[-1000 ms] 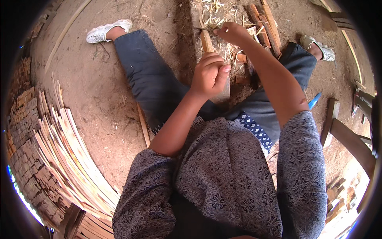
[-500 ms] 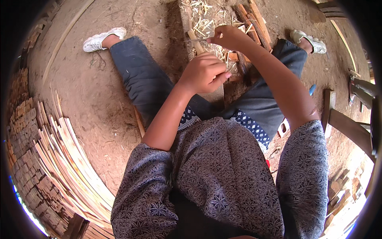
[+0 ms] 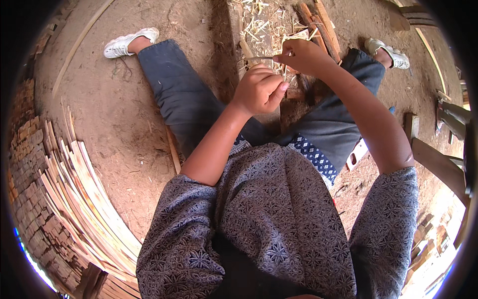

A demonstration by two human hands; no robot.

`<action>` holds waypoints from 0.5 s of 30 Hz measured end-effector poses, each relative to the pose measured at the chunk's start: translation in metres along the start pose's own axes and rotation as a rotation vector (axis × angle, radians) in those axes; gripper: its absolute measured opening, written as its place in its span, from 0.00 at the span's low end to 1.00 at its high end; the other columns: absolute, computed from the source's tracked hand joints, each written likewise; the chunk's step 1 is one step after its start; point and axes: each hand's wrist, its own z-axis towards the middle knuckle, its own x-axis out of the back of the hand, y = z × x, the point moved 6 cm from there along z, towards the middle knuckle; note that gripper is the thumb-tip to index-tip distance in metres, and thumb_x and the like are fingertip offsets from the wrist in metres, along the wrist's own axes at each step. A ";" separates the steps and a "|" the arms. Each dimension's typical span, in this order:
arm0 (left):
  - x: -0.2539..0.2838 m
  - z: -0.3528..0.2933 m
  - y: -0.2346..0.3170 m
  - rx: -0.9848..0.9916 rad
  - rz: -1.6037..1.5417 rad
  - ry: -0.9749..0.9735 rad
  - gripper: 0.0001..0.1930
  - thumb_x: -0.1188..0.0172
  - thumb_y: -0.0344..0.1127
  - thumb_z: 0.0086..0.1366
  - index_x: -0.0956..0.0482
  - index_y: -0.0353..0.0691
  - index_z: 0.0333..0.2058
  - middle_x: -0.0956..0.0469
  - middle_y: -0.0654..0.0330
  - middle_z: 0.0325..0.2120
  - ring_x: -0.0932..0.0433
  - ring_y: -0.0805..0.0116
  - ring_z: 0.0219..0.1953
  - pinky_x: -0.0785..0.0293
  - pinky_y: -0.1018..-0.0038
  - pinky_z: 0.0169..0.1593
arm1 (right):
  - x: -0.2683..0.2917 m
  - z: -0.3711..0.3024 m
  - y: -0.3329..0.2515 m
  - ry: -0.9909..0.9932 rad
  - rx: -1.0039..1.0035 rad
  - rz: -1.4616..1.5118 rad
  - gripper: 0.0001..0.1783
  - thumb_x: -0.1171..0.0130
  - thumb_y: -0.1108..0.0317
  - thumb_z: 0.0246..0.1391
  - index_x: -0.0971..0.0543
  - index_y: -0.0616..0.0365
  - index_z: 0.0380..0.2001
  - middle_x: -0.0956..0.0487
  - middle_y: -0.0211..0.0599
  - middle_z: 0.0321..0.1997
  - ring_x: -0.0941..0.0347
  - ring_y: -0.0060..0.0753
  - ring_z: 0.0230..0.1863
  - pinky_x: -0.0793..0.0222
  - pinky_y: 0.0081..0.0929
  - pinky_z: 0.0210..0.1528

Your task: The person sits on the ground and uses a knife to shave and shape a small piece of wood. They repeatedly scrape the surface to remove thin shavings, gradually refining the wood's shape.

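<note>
My right hand is closed round the handle end of a knife. Its thin blade points left and lies across a pale wooden stick. Nearer my body, my left hand is closed in a fist on the stick, whose far end sticks out beyond the knuckles; the rest is hidden by the fist. A thin sliver of wood stands up beside the left thumb. Both hands are over a wooden plank between my spread legs.
Wood shavings litter the plank. Split sticks lie at its right. Long pale strips and a stack of short wood pieces are on the left. Wooden furniture legs stand at the right. Another person's leg shows at the right rim.
My right hand and the knife have come slightly back toward me and to the right. My left hand has shifted a little forward and right, and less of the stick shows beyond it.
</note>
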 end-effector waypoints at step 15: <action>0.001 -0.018 0.005 -0.014 -0.026 0.143 0.13 0.43 0.31 0.66 0.27 0.33 0.23 0.28 0.52 0.19 0.27 0.51 0.24 0.29 0.60 0.34 | -0.030 0.032 -0.002 0.119 -0.148 -0.029 0.29 0.39 0.34 0.57 0.16 0.49 0.43 0.14 0.42 0.40 0.16 0.47 0.45 0.23 0.46 0.48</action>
